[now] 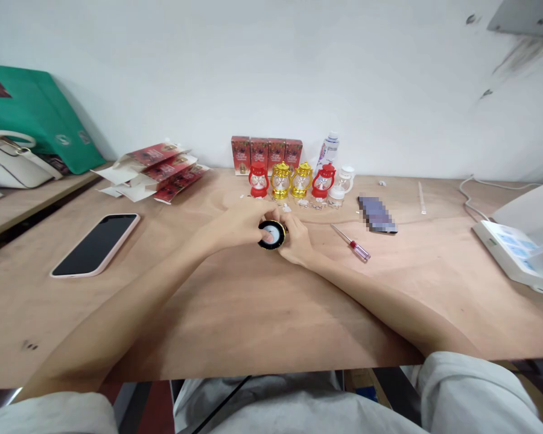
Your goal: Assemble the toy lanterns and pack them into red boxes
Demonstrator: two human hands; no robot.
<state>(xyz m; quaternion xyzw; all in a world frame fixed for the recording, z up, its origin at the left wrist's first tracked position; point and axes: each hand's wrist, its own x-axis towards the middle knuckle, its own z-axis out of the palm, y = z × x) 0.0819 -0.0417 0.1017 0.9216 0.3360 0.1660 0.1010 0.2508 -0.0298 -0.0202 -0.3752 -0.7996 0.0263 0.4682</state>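
Observation:
Over the middle of the table, both hands hold a small lantern (pixel 278 234), its round black base with a pale centre and gold rim turned toward me. My left hand (pixel 247 223) is closed on its left side, with the thumb pressed on the base. From the right, the fingers of my right hand (pixel 297 241) wrap round it. The rest of its body is hidden behind the base and the fingers. Just beyond stand two red lanterns, including one on the left (pixel 258 181), two gold lanterns (pixel 280 181) and a white lantern (pixel 341 184).
Several red boxes (pixel 241 155) and a bottle (pixel 329 147) stand by the wall. Opened cartons (pixel 158 169) lie left, near a phone (pixel 97 246). On the right are a screwdriver (pixel 355 246), a blurred dark rectangle (pixel 376 214) and a white device (pixel 516 253).

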